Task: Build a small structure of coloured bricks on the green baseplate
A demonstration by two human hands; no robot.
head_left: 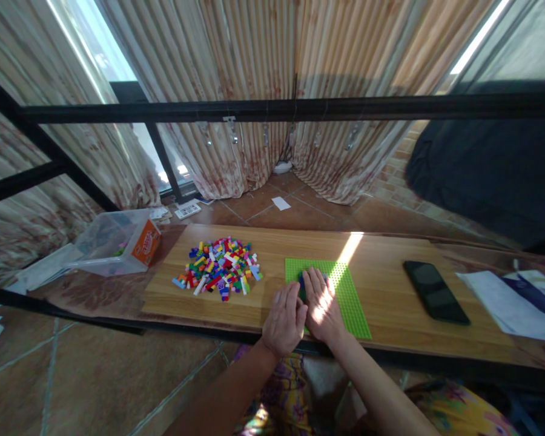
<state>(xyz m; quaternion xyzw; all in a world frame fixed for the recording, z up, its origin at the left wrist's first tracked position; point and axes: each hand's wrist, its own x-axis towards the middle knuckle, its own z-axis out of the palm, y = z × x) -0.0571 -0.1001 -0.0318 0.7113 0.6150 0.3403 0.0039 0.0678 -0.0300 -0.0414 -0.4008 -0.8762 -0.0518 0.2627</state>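
A green studded baseplate (352, 309) lies near the front edge of the wooden board. Dark blue bricks (302, 289) sit on it, mostly covered by my hands. My right hand (318, 303) rests over them with its fingers stretched forward and lying flat. At the plate's left edge is my left hand (284, 318), its fingers bent and close together. Whatever those fingers hold, if anything, is hidden. A pile of loose, many-coloured toy bricks (222, 266) is spread on the board left of the plate.
A clear plastic box (111, 242) with an orange label stands at the left. On the right side of the wooden board (381, 272) lies a black phone (436, 292). Beyond it are papers (504, 303). A dark metal rail (263, 111) crosses in front of the curtains.
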